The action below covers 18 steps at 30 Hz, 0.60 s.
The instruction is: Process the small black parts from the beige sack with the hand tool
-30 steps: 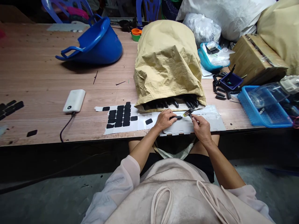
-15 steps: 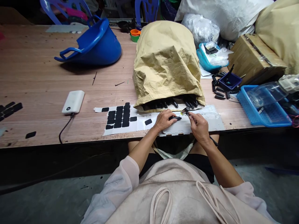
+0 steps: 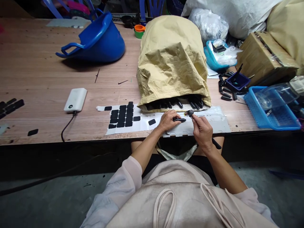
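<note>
My left hand (image 3: pixel 168 120) holds a slim black piece (image 3: pixel 180 119) low over the grey-white sheet (image 3: pixel 209 122) at the table's front edge. Just to its right, my right hand (image 3: pixel 202 129) grips a small tool with a dark round head (image 3: pixel 190 112), whose tip is close to the black piece. A dark handle end shows past my right wrist. Left of my hands, rows of black rounded pads (image 3: pixel 122 115) lie on white paper, with one loose pad (image 3: pixel 152 122) nearer to me. Behind my hands, black parts (image 3: pixel 180 103) stick out of a tan sack (image 3: pixel 172 63).
A blue tub (image 3: pixel 102 41) lies tipped at the back left, with a white power bank (image 3: pixel 76 99) and cable nearer. On the right are a blue basket (image 3: pixel 273 120), a purple box (image 3: pixel 237 81), scattered black pieces and a cardboard box (image 3: pixel 263 60).
The view has shifted slightly, moving the table's contents up a little. My right hand has turned the tool so its round head faces up more. My left hand keeps the black piece.
</note>
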Motion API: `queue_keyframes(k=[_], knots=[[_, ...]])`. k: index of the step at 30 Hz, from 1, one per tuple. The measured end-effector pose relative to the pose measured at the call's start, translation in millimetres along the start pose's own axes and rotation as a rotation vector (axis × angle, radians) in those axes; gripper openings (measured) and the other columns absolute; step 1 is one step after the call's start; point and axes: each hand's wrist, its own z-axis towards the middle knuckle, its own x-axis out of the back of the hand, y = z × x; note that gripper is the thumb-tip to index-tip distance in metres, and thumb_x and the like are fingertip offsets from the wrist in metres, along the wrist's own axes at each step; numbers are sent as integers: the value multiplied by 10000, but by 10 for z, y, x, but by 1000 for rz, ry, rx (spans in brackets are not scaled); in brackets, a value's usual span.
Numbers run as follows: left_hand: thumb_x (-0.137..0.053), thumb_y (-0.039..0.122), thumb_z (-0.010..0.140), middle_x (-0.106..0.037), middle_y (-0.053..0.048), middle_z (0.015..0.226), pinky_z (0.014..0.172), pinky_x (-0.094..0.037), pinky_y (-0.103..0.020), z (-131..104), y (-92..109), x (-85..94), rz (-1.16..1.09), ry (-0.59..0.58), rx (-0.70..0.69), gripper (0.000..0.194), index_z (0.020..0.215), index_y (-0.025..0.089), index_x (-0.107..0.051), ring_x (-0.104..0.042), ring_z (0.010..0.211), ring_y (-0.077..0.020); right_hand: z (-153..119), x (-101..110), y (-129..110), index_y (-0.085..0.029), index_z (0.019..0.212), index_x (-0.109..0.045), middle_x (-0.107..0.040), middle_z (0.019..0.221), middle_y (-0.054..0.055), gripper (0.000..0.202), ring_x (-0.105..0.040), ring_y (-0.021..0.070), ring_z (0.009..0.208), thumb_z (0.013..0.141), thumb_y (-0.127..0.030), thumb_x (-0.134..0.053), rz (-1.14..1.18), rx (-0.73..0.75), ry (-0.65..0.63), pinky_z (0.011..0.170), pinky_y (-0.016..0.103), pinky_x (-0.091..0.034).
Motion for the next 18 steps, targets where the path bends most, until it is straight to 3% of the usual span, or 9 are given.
queue_keyframes(k=[4,10,15,18], knots=[[-872,208,785,-698,-25,878,878,-512,-358,5,2,-6,-7,2,18,148,912,233,-801,-643,914,-210,-49,-41,64,-298,1223,-797,-720,926,48,341,-656,184,818,1046,-358,-511,-70,-18,-78,707,279,-496],[-882,178,764,-696,-14,869,889,-516,-358,7,3,-10,-6,1,10,174,906,231,-796,-646,905,-204,43,44,-29,-283,1268,-779,-733,982,77,374,-688,208,919,1071,-379,-476,-20,15,27,792,307,-525],[-888,191,748,-702,-12,863,873,-524,-354,9,8,-22,-5,23,33,179,893,238,-794,-649,900,-205,-31,-39,-12,-318,1228,-795,-721,926,47,345,-661,184,805,1043,-348,-505,-85,27,-78,679,280,-482],[-881,209,760,-700,-14,854,860,-528,-352,9,4,-30,-8,32,35,153,888,240,-802,-652,891,-205,-23,-20,39,-305,1231,-791,-724,938,55,344,-662,195,845,1045,-370,-508,-64,-3,-47,723,294,-501]])
